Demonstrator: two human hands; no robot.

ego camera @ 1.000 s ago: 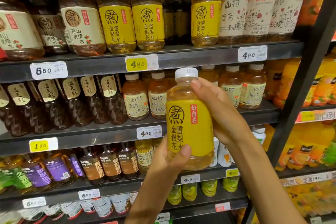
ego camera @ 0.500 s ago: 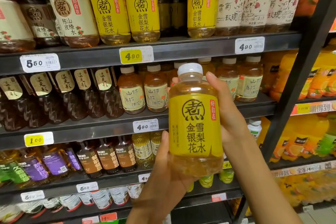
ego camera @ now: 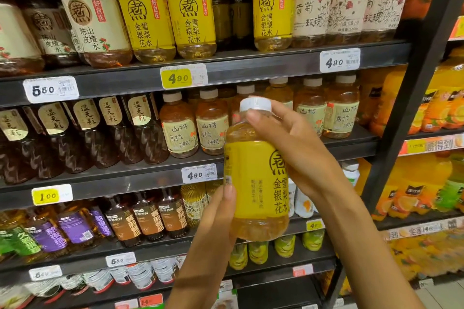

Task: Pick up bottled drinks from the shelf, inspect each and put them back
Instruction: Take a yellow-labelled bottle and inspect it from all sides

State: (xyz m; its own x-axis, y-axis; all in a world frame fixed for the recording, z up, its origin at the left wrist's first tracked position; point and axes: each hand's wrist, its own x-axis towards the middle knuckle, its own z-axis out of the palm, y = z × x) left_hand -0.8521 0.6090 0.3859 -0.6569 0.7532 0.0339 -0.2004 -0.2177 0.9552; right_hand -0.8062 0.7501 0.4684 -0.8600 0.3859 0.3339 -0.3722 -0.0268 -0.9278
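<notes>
Yellow-labelled bottle (ego camera: 256, 178) with a white cap (ego camera: 255, 104), held upright in front of the shelf (ego camera: 251, 68), below the gap in the top row between two like bottles and level with the second tier. The label's printed logo faces right, towards the right palm, so its plainer side with small print faces the camera.

Step in hand, as judged: inspection by rotation. To do it well, turn the bottle about its upright axis, one hand steadying while the other turns, so each label panel comes round in turn; keep the base supported and clear of the shelved bottles behind.

Right hand (ego camera: 301, 148): fingers curled round the shoulder and upper label from the right, forefinger tip lying just under the cap; it grips the bottle.

Left hand (ego camera: 213, 228): comes up from below on the left, thumb pressed flat along the label's left edge, remaining fingers hidden behind the bottle, apparently wrapped round the lower body; it holds the bottle too.
</notes>
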